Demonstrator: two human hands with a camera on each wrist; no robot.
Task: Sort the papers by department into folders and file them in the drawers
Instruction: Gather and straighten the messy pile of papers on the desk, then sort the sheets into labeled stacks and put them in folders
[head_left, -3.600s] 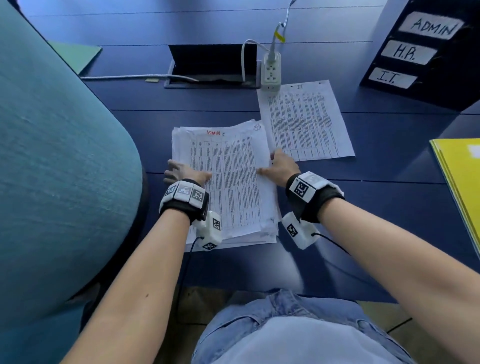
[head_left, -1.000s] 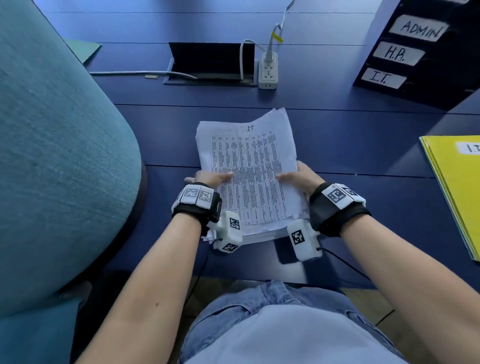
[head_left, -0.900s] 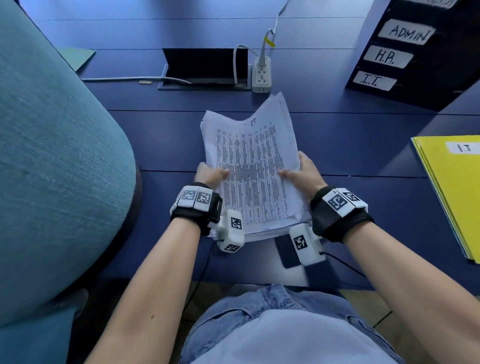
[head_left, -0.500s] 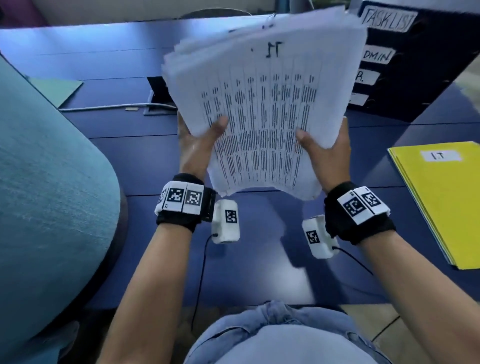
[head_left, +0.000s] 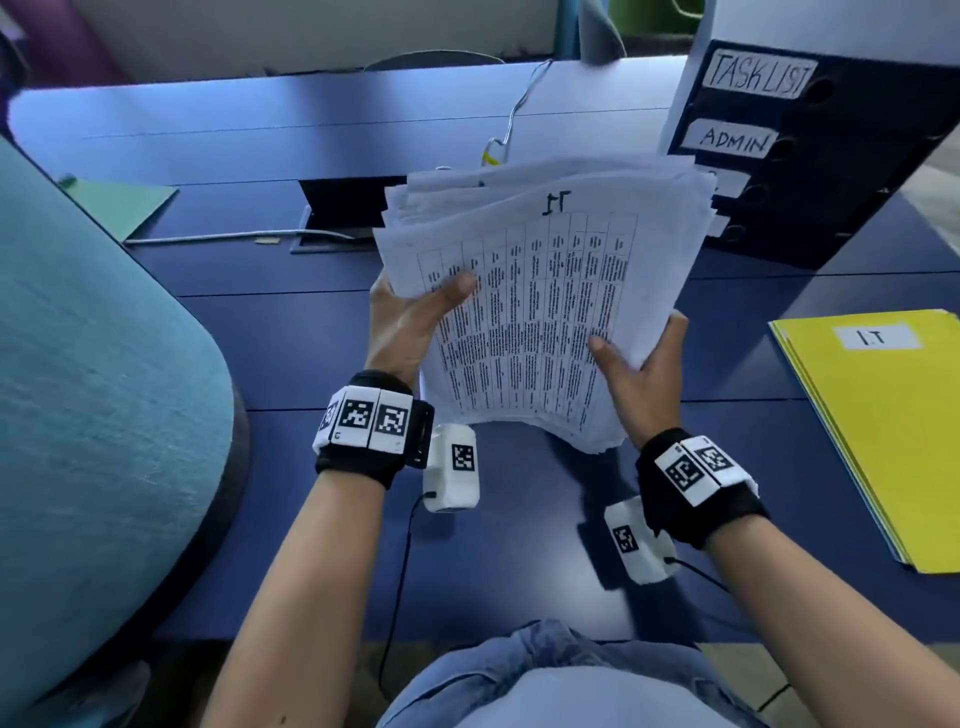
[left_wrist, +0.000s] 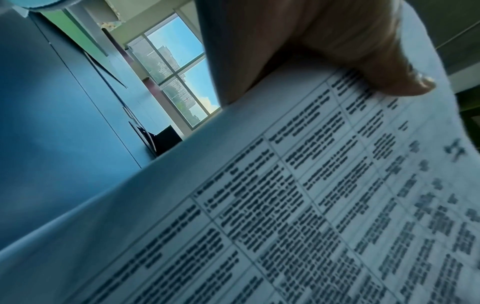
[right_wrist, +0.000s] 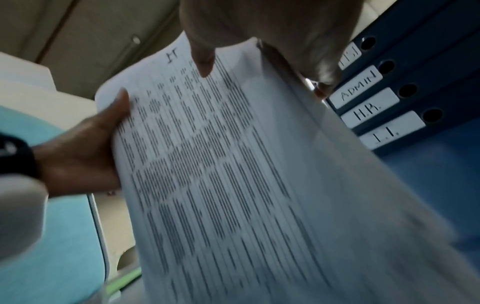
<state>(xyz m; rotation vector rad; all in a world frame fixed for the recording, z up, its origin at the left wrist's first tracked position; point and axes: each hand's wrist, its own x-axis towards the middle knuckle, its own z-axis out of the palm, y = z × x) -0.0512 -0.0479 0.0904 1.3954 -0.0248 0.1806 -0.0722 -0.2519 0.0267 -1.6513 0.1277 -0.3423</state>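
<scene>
A thick stack of printed papers (head_left: 540, 291), its top sheet marked "IT", is held up above the blue desk (head_left: 260, 338) and tilted toward me. My left hand (head_left: 410, 322) grips its left edge, thumb on the top sheet. My right hand (head_left: 639, 364) grips the lower right edge, thumb on top and fingers behind. The stack (left_wrist: 311, 205) fills the left wrist view and shows again as the stack (right_wrist: 233, 164) in the right wrist view. A yellow folder (head_left: 883, 431) labelled "IT" lies on the desk at the right.
A dark drawer unit (head_left: 810, 156) labelled TASKLIST, ADMIN, H.R. and I.T. stands at the back right. A green folder (head_left: 119, 205) lies at the far left. A cable box (head_left: 343, 208) with cords sits behind the stack. A teal chair back (head_left: 93, 405) crowds the left side.
Both hands lifted the stack off the desk and raised it upright; in the last half second it has come lower and tilted to the right.
</scene>
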